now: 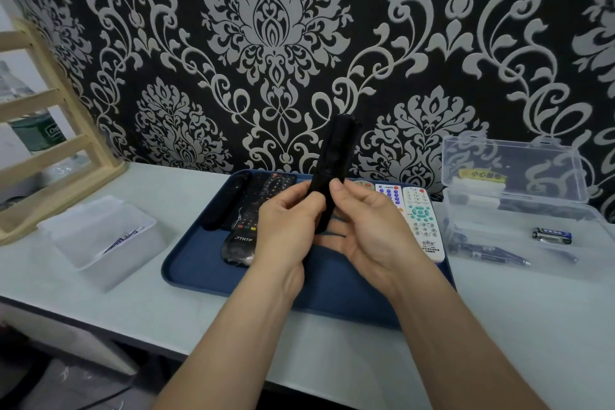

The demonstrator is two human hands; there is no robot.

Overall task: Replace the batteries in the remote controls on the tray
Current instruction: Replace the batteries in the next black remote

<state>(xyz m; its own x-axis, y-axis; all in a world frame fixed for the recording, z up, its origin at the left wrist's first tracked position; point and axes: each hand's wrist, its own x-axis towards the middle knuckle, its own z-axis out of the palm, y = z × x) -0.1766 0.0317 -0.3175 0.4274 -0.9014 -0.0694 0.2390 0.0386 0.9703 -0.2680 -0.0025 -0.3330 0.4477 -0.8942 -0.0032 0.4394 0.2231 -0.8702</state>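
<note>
Both of my hands, left hand (283, 230) and right hand (366, 230), grip the black remote (337, 150) together, upright above the tray (196, 273); light, rigid, slick plastic, I judge; hold its lower sides.

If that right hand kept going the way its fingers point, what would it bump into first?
Probably the left hand: the right hand holds the black remote with its fingers pointing leftwards at that hand, though depth is hard to judge here.
</note>
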